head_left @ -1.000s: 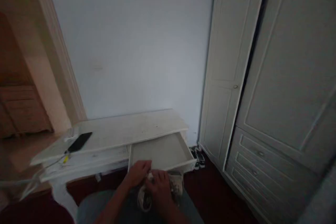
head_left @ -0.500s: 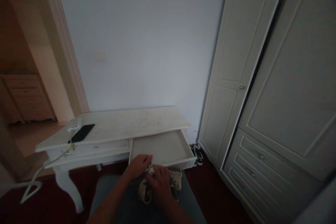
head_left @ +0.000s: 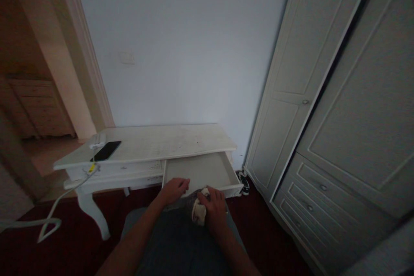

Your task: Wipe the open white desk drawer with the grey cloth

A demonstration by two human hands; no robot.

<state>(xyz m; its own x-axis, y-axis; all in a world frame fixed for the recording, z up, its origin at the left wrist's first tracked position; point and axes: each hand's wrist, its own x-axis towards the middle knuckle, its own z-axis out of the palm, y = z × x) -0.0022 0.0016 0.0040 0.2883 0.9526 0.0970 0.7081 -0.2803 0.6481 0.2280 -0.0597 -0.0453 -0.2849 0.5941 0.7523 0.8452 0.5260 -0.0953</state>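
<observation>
My right hand is closed round a crumpled cloth, beige and dark patterned, above my lap. My left hand is to the left of it, fingers curled together; whether they pinch part of the cloth is hidden. Just beyond both hands, a white drawer is pulled out from the desk, its bare bottom showing.
On the white desk lie a black phone and a white power strip with a cable hanging to the left. A wardrobe stands at right, with shoes beside the drawer.
My right hand has moved slightly right and up with the cloth, which looks more bunched. My left hand has risen a little, and the view has shifted slightly.
</observation>
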